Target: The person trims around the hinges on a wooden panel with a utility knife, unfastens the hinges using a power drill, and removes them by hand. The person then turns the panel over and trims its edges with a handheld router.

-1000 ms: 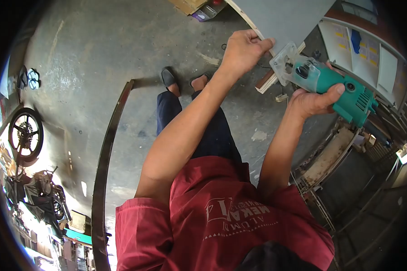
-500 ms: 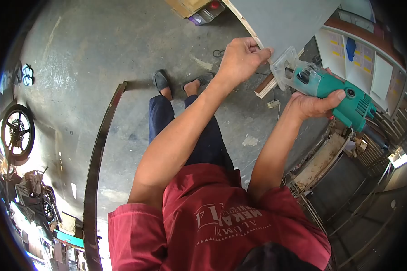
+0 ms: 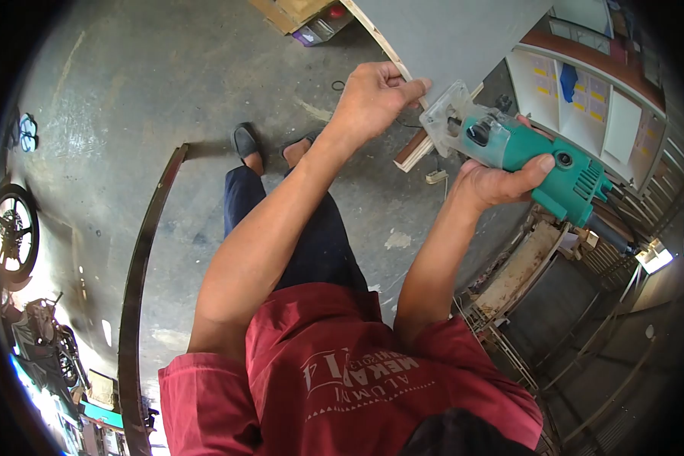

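Observation:
At the top of the head view, a grey-faced board (image 3: 463, 38) with a pale wooden edge juts in. My left hand (image 3: 380, 99) is closed at its near edge, thumb on the upper face and fingers curled around the rim. My right hand (image 3: 501, 182) grips the teal body of a trim router (image 3: 558, 171), thumb across the housing. The router lies on its side, its clear base (image 3: 444, 118) pointing at the board's edge close to my left thumb. Whether the base touches the board, I cannot tell. Part of my right fingers is hidden behind the router.
A wooden strip end (image 3: 414, 152) shows below the board. Shelving with white panels (image 3: 585, 99) stands at right, and a dark frame (image 3: 555, 304) lower right. A long dark bar (image 3: 140, 281) rises at left, with a wheel (image 3: 14, 232) beyond. A cardboard box (image 3: 292, 11) sits at top.
The whole view has shifted, so most things appear farther left. Both hands keep their hold, and the router stays close to the board's edge.

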`<state>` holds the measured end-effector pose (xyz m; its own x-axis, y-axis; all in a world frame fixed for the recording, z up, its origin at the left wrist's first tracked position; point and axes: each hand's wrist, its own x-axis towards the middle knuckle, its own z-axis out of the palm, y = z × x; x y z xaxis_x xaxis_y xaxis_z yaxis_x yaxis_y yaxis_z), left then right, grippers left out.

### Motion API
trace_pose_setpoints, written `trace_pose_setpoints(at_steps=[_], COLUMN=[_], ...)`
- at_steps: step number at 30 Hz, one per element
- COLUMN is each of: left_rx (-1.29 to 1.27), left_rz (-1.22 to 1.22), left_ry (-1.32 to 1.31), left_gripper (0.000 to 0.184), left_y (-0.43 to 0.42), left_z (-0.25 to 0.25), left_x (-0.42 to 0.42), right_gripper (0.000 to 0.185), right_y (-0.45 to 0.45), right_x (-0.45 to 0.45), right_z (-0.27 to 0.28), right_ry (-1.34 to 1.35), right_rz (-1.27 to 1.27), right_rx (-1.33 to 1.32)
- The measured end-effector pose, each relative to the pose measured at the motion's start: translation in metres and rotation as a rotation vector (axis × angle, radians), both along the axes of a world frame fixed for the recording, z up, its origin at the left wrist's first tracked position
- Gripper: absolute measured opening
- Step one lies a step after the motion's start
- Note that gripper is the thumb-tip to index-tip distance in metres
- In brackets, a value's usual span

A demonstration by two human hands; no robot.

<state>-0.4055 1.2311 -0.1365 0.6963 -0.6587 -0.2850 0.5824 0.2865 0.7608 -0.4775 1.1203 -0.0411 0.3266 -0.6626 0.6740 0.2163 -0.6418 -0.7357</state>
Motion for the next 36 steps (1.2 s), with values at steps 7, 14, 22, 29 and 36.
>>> trace_pose_setpoints(at_steps=[7,14,22,29,36], left_rx=[0.010,0.021,0.018,0.040,0.038], left_rz=[-0.004,0.001,0.009,-0.010,-0.005], left_ry=[-0.002,0.000,-0.001,-0.011,-0.012], left_gripper=[0.022,0.023,0.023,0.025,0.025], left_y=[-0.003,-0.005,-0.008,0.001,0.007], left_z=[0.003,0.004,0.002,0.004,0.000], left_x=[0.003,0.005,0.003,-0.003,-0.006], right_gripper=[0.064,0.069,0.071,0.074,0.087], right_y=[0.004,0.001,0.006,0.001,-0.014], right_x=[0.001,-0.006,-0.006,-0.007,0.001], right_z=[0.001,0.001,0.002,0.001,0.000], right_ry=[0.002,0.042,0.023,0.019,-0.022], right_rz=[-0.016,0.018,-0.026,-0.032,-0.020], right_rx=[0.029,0.043,0.048,0.036,0.069])
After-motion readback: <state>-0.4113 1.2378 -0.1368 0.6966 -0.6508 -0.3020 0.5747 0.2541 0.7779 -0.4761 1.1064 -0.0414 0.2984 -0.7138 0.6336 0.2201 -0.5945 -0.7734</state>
